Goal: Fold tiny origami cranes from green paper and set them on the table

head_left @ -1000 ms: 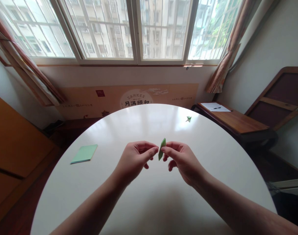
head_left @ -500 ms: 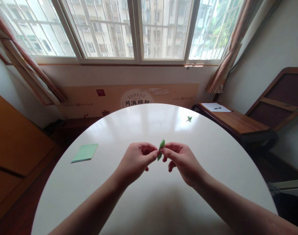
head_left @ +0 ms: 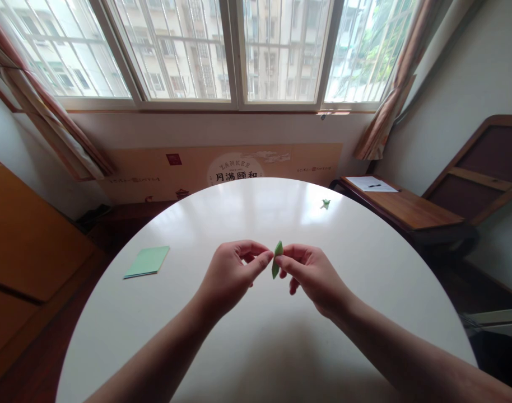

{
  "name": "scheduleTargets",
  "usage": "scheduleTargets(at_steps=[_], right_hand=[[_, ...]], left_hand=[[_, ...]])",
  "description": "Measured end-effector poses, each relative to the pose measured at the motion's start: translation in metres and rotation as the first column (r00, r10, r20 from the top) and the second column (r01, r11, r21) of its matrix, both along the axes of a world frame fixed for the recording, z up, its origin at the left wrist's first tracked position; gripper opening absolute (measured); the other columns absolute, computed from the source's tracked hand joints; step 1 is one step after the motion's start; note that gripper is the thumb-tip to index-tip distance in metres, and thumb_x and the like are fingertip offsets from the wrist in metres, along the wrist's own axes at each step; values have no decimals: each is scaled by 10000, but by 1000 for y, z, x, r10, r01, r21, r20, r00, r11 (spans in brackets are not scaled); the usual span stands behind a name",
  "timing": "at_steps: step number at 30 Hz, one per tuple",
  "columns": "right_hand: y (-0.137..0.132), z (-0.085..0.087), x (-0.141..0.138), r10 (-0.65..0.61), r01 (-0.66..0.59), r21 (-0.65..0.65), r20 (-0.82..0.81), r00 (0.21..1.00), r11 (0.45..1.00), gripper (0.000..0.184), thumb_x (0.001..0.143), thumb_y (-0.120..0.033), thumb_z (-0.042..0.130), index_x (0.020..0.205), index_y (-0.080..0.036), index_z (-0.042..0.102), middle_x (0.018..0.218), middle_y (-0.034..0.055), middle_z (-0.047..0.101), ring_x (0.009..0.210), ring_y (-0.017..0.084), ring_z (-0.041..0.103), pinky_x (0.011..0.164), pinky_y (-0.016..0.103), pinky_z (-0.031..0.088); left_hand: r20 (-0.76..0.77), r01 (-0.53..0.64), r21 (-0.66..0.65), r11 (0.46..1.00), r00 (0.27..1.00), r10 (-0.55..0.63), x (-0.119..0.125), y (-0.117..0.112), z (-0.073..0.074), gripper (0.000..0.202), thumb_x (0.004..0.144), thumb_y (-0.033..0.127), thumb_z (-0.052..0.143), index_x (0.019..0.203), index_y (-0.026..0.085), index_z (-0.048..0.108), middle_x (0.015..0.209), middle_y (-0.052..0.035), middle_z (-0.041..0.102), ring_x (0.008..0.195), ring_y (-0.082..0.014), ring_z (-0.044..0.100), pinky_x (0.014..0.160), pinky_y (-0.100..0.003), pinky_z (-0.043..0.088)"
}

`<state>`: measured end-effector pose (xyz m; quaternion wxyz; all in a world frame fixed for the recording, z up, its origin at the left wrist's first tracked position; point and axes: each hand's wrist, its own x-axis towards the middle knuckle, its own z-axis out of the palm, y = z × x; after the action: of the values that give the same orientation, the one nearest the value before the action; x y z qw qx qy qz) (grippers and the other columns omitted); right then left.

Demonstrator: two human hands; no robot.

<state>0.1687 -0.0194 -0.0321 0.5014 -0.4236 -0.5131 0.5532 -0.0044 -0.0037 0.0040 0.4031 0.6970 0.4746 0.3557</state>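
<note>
A small piece of folded green origami paper [head_left: 275, 269] is held upright above the table, narrow and pointed at top and bottom. My right hand [head_left: 312, 273] pinches it between thumb and fingers from the right. On the other side, my left hand [head_left: 234, 273] has its thumb and index fingertip pressed together at the paper's left edge. The fingers partly cover the folds. Farther back on the right lies a small green folded paper figure [head_left: 325, 204]. To the left rests a stack of square paper [head_left: 147, 261], light green on top.
The round white table [head_left: 189, 352] spans the space before me. Beyond its right edge stands a wooden bench [head_left: 432, 210] bearing a white sheet [head_left: 365, 183] and a pen [head_left: 374, 186]. A barred window [head_left: 234, 103] and a printed panel [head_left: 310, 162] are behind.
The folded paper has turned slightly and looks narrower, its lower tip a little farther down. My left hand has shifted slightly, its fingertips now at the paper's edge. My right hand stays nearly still.
</note>
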Motion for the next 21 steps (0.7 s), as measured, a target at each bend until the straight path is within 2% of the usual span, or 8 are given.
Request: scheduleTargets(at_steps=[4,9,15,21], right_hand=[[-1,-2,-1,18,-19,20,42,999,1000,218,808,-349,724,910,-162,769,704,33,652,643,150,573,430,201,441],[-1,-2,-2,29,-30,7,73,997,1000,273,793,-404,744,897,-153,769,723,50,673,643,159,580,428,209,444],[0,2,-1,31,-29,-36,49,998,999,311,778,-444,753,877,-149,763,735,58,670,677,171,585,427,207,439],[-1,4,-1,-8,8,-55,7,1000,998,279,805,-430,716,890,-167,760,799,73,692,726,186,596,411,193,436]], left_hand=[[-29,16,77,997,999,-14,0,1,-1,179,834,298,659,809,155,764,732,-49,744,637,-162,637,475,-206,490],[-33,13,101,995,999,-10,2,1,-5,179,853,261,613,758,152,719,662,-17,683,589,-126,572,476,-192,472],[77,30,-58,998,997,-25,2,2,-5,223,854,342,621,778,143,688,645,0,618,539,-110,521,423,-189,458],[183,5,-166,986,983,26,3,4,-3,271,799,398,680,756,132,712,638,-8,618,518,-102,497,391,-179,419]])
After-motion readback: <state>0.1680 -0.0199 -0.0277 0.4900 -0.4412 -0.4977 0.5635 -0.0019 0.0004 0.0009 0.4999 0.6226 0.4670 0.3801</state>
